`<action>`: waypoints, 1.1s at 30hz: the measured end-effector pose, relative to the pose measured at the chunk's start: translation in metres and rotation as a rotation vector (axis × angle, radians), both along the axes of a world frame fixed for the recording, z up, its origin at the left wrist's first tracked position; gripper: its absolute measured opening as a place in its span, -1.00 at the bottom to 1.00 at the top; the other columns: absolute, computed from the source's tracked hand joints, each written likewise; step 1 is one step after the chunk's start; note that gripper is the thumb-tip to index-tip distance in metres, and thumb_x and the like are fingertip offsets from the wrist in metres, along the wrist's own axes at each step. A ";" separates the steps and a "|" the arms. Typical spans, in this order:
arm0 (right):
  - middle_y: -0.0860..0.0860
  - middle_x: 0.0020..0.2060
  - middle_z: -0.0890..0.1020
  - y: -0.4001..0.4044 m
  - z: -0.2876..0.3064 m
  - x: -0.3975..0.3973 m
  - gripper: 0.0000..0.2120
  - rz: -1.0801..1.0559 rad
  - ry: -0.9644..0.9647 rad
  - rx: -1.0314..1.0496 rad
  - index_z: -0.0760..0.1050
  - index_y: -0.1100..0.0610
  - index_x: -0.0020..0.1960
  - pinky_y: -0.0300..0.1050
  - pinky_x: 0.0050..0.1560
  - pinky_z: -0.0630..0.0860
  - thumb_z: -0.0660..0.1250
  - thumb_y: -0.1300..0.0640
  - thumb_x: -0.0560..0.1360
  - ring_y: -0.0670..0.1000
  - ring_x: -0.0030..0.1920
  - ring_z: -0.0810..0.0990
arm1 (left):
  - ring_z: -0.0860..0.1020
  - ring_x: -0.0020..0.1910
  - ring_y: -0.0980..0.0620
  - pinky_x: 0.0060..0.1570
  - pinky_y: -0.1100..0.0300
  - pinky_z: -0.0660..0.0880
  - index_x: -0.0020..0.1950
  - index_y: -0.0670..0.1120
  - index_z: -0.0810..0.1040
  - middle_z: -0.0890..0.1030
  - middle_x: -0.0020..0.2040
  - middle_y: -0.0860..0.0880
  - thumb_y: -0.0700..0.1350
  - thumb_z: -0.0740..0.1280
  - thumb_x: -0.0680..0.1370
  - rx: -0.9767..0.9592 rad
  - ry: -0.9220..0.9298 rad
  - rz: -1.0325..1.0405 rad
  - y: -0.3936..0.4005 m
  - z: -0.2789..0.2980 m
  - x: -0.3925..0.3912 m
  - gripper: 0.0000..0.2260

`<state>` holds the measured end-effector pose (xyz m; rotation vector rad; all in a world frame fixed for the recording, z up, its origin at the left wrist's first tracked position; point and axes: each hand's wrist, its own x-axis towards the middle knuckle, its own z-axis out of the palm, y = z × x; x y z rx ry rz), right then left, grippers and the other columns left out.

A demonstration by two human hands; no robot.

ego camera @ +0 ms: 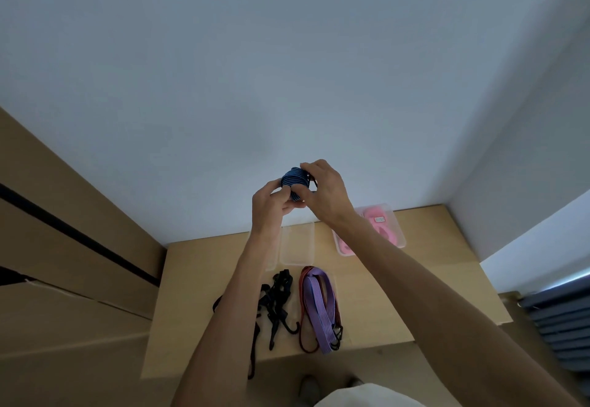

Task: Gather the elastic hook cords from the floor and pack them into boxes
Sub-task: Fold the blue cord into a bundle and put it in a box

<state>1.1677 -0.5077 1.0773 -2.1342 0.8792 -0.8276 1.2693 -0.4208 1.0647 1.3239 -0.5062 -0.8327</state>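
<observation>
Both hands are raised in front of the white wall and hold a coiled blue striped cord (293, 180). My left hand (271, 203) grips the coil from below and the left. My right hand (324, 191) curls over its top and right side. Down on the wooden surface lie a purple striped cord with a red cord (316, 307) and a tangle of black hook cords (277, 298). An empty clear plastic box (297, 245) stands behind them. Another clear box (394, 231) at the right holds a pink cord.
The wooden surface (399, 282) ends at the white wall behind and at a front edge near my feet. Brown panels with a dark gap (73, 237) run along the left. A grey-blue slatted object (558, 320) stands at the right edge.
</observation>
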 end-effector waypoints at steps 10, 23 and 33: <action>-0.04 0.02 0.61 0.002 -0.015 -0.006 -0.76 -0.068 -0.083 0.190 0.59 0.11 0.12 -0.32 -0.07 0.43 0.45 0.08 0.47 -0.10 -0.02 0.56 | 0.64 -0.20 0.00 -0.14 0.12 0.58 0.13 -0.01 0.63 0.70 -0.13 -0.01 -0.17 0.26 0.61 0.037 -0.163 0.055 -0.002 -0.013 -0.009 -0.80; -0.11 -0.07 0.64 0.013 -0.098 -0.031 -0.66 -0.122 -0.012 0.552 0.61 0.15 0.18 -0.13 0.06 0.62 0.46 0.25 0.41 -0.11 -0.06 0.63 | 0.65 -0.20 0.10 -0.21 0.29 0.52 0.13 0.04 0.47 0.68 -0.15 0.01 -0.06 0.52 0.47 0.441 -0.394 -0.040 0.012 -0.095 -0.032 -0.68; 0.01 -0.01 0.63 -0.016 -0.174 0.018 -0.62 -0.162 0.065 0.610 0.56 0.22 0.20 -0.45 -0.03 0.48 0.39 0.36 0.38 -0.02 0.03 0.59 | 0.61 -0.11 -0.07 -0.07 -0.02 0.52 0.03 -0.21 0.65 0.66 -0.12 -0.13 -0.08 0.32 0.62 0.594 -0.577 -0.120 -0.012 -0.183 0.011 -0.78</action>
